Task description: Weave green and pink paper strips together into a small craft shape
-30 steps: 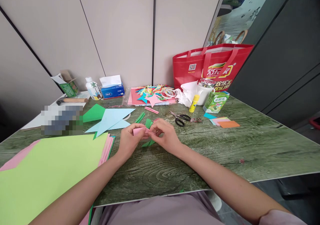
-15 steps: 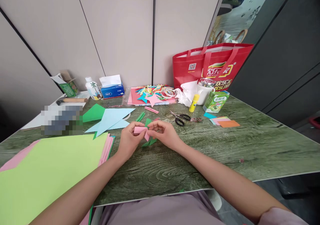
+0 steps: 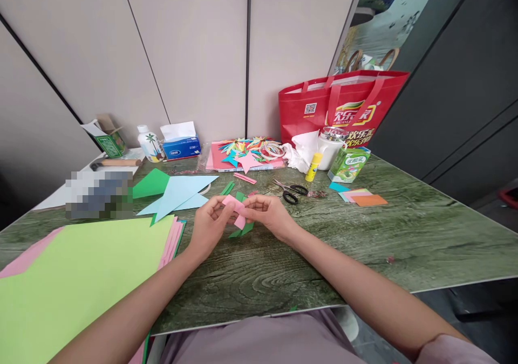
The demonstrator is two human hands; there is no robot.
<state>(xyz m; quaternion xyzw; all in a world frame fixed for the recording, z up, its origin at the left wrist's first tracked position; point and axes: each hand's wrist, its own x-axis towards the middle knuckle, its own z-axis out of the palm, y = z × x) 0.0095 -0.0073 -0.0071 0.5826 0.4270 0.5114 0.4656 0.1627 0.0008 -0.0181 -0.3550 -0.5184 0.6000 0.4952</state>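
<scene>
My left hand (image 3: 210, 225) and my right hand (image 3: 269, 216) meet over the middle of the green wood-grain table (image 3: 364, 245). Both pinch a small folded pink paper strip (image 3: 236, 211), which now lies at a slant between the fingertips. Green paper scraps (image 3: 242, 229) lie on the table just under the hands. Black scissors (image 3: 292, 192) rest a little beyond my right hand.
A stack of large light green and pink sheets (image 3: 81, 277) fills the near left. Light blue paper (image 3: 178, 192) and green paper (image 3: 150, 183) lie behind it. At the back stand folded coloured stars (image 3: 246, 151), a glue stick (image 3: 311, 167), a green carton (image 3: 348, 165), a tissue box (image 3: 181, 143) and a red bag (image 3: 343, 105).
The pink strip has turned from lying level to a slant between my fingers. Both hands stay in about the same place.
</scene>
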